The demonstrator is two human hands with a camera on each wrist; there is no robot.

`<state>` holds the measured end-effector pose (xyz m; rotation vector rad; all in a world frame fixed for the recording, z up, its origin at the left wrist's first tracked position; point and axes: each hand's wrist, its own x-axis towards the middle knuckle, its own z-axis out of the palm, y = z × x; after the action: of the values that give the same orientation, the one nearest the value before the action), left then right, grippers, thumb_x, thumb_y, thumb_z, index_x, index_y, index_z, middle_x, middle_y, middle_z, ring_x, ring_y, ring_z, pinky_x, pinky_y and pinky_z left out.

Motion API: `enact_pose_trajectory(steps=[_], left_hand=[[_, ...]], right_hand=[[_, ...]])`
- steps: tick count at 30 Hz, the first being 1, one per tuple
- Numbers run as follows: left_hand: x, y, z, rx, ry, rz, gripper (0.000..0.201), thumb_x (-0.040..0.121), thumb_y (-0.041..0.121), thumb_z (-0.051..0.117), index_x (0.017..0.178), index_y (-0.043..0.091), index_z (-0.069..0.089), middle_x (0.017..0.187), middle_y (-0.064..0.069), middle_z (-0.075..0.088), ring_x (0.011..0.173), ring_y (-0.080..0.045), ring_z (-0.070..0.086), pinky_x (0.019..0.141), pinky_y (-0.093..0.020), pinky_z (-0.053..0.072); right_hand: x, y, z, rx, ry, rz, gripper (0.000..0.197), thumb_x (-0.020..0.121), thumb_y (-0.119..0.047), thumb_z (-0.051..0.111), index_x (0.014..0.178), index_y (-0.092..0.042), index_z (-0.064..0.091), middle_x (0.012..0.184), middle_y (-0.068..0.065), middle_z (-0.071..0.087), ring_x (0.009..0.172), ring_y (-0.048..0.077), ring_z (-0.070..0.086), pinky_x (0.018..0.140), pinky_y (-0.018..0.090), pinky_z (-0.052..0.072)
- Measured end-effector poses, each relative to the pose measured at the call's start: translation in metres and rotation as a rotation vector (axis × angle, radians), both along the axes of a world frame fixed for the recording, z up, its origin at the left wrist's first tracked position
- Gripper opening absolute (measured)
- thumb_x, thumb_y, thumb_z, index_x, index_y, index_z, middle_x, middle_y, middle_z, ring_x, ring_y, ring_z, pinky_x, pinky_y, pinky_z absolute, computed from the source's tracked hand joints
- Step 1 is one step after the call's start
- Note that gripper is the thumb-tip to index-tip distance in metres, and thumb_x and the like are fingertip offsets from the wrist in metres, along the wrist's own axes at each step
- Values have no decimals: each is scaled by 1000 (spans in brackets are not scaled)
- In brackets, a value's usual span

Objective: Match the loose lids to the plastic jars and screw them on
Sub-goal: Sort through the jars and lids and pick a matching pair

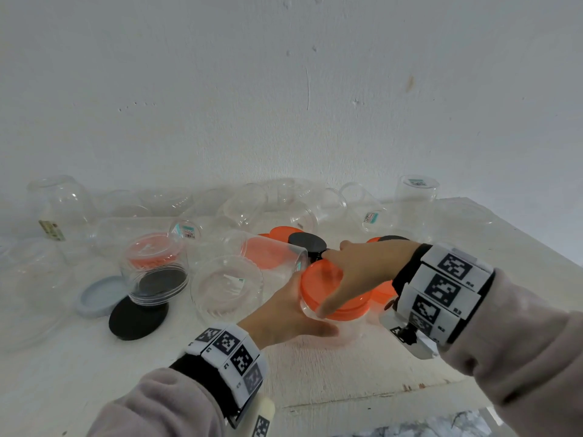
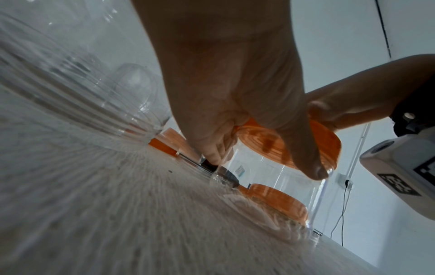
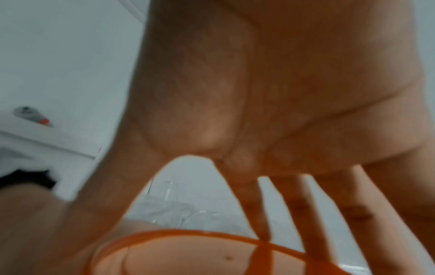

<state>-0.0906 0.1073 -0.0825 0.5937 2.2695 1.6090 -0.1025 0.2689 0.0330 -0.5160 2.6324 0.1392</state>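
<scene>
A clear plastic jar (image 1: 345, 326) stands on the white table (image 1: 347, 373) with an orange lid (image 1: 321, 282) on its mouth. My left hand (image 1: 290, 313) grips the jar's body from the left; in the left wrist view its thumb (image 2: 315, 171) lies on the jar (image 2: 270, 178) just under the lid (image 2: 328, 143). My right hand (image 1: 362, 272) hovers over the lid, fingers straight and spread, thumb touching the near rim. The right wrist view is blurred: the right hand (image 3: 259, 93) has its fingers splayed above the orange rim (image 3: 164, 234).
Several empty clear jars lie and stand along the wall and left side. Loose lids lie around: black lids (image 1: 138, 320) (image 1: 307, 242), a grey-blue lid (image 1: 97, 296), orange lids (image 1: 284, 233) (image 1: 383, 290). A tilted jar (image 1: 154, 269) sits left. The table's edge (image 1: 536, 244) runs at right.
</scene>
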Motion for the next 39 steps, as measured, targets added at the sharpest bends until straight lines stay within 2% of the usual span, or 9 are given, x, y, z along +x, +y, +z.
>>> enact_pose_trajectory(steps=[4, 10, 16, 21, 23, 27, 31, 36, 39], left_hand=[[-1, 0, -1, -34, 10, 8, 121, 70, 15, 86, 143, 48, -5, 126, 31, 39, 102, 32, 42, 79, 3, 37], [-1, -1, -3, -63, 15, 45, 113, 69, 21, 87, 123, 65, -2, 126, 35, 40, 115, 20, 42, 87, -3, 39], [-2, 0, -4, -63, 16, 49, 107, 68, 17, 87, 120, 63, 6, 122, 34, 39, 118, 19, 41, 81, 2, 38], [-2, 0, -3, -91, -4, 47, 130, 69, 23, 87, 147, 42, -15, 127, 34, 38, 125, 3, 42, 97, -11, 36], [-3, -1, -4, -89, -7, 36, 134, 69, 23, 87, 148, 38, -20, 126, 36, 37, 119, 12, 42, 96, -9, 37], [-3, 0, -4, -79, 29, 38, 117, 68, 22, 88, 129, 63, -2, 123, 34, 40, 103, 31, 41, 80, 1, 40], [-2, 0, -2, -78, 38, 41, 101, 67, 22, 88, 115, 67, 13, 122, 31, 43, 99, 32, 43, 76, 4, 39], [-1, 0, -2, -72, 27, 52, 102, 66, 21, 89, 119, 66, 14, 121, 29, 46, 100, 29, 45, 76, 2, 40], [-1, 0, -1, -57, 12, 50, 123, 66, 21, 89, 143, 50, -3, 125, 27, 47, 107, 24, 47, 81, 0, 41]], right_hand=[[-3, -1, 4, -23, -82, 62, 100, 66, -67, 74, 144, -51, 15, 129, -12, 31, 120, 23, 43, 96, 42, 44], [-1, -4, -3, -21, 26, -9, 99, 63, -85, 58, 142, -31, 32, 113, -8, 35, 69, 5, 46, 57, 23, 35], [-3, -5, 6, -27, -103, 108, 98, 69, -54, 79, 143, -54, 16, 141, -12, 25, 127, 22, 37, 94, 39, 42], [-4, -3, -3, -58, -9, 38, 92, 65, -77, 65, 142, -43, 29, 124, -9, 38, 89, 14, 51, 65, 24, 39], [-3, -3, -5, -43, 14, 15, 97, 64, -82, 61, 143, -38, 28, 119, -8, 37, 73, 7, 47, 57, 23, 36], [-5, -1, -1, 11, -68, 62, 105, 64, -66, 75, 146, -51, 11, 136, -8, 29, 118, 23, 43, 86, 36, 41], [-5, 1, 0, -28, -57, 90, 104, 65, -62, 77, 145, -55, 12, 130, -11, 30, 123, 22, 39, 94, 38, 41], [-6, 6, -7, -69, -3, 89, 99, 62, -73, 71, 142, -56, 17, 115, -14, 29, 108, 16, 35, 92, 39, 43], [-4, 9, -14, -92, 47, 93, 98, 60, -79, 64, 141, -55, 16, 112, -12, 31, 105, 16, 34, 84, 34, 40]])
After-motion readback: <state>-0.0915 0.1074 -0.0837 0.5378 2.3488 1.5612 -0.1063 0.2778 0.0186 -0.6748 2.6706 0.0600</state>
